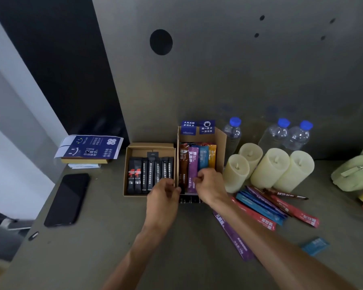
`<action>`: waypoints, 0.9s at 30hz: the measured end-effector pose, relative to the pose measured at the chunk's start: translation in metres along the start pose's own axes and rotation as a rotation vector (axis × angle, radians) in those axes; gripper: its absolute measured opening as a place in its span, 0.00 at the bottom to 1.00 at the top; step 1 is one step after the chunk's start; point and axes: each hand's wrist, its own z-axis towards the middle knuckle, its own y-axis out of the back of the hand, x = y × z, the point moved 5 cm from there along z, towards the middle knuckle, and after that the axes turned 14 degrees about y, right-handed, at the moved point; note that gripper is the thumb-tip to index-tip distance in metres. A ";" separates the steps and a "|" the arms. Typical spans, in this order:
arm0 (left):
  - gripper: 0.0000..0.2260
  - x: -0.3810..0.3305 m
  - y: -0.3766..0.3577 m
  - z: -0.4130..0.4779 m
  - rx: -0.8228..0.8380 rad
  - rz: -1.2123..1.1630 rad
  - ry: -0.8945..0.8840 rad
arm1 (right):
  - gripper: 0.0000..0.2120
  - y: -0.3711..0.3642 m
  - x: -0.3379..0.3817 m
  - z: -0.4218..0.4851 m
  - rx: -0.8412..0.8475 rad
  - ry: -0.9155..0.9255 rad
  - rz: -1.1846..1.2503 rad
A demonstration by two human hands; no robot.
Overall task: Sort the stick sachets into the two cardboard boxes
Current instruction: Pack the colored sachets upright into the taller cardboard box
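Loose sachets (260, 206) | four o'clock of right grip (210, 185), farther from left grip (164, 195) | axes ten-to-four | I can't tell either grip's hold

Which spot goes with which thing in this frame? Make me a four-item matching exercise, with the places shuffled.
Things:
1. phone
2. black sachets
3. candles
4. water bottles

Places:
A. farthest back, behind the candles
B. inside the left box
C. near the left edge of the table
D. just right of the right box

Pairs: 1-C, 2-B, 3-D, 4-A
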 end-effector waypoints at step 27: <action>0.05 -0.009 -0.003 0.016 0.103 0.040 -0.055 | 0.07 -0.013 -0.009 0.021 -0.038 -0.001 0.012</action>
